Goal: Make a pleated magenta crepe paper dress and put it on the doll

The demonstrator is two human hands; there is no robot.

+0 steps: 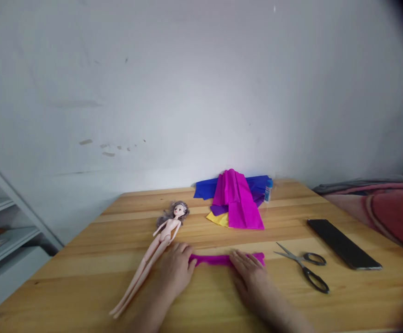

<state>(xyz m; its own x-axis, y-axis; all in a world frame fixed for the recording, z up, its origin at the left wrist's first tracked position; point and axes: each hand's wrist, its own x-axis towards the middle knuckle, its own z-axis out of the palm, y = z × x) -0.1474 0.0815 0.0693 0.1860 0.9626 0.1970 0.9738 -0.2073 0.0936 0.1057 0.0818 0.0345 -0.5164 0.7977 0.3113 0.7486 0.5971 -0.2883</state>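
Observation:
A narrow magenta strip (213,260), looking like folded crepe paper, lies across the table in front of me. My left hand (178,270) is closed over its left end, thumb and fingertips against it. Near the other end, my right hand (250,275) rests on the strip with its fingers stretched out flat, pressing it to the wood. A short piece of the strip sticks out past those fingers. Just left of my left hand lies an undressed doll (163,238) with grey hair, on its back. Scissors (302,264) with black handles lie spread apart to the right.
Magenta sheets (239,203) lie at the back over blue (206,187), purple and yellow (218,219) ones. Beside them a glue stick (268,190) stands near the wall. A black phone-like slab (343,245) lies at right. Shelves (10,240) flank the table (83,273) on the left.

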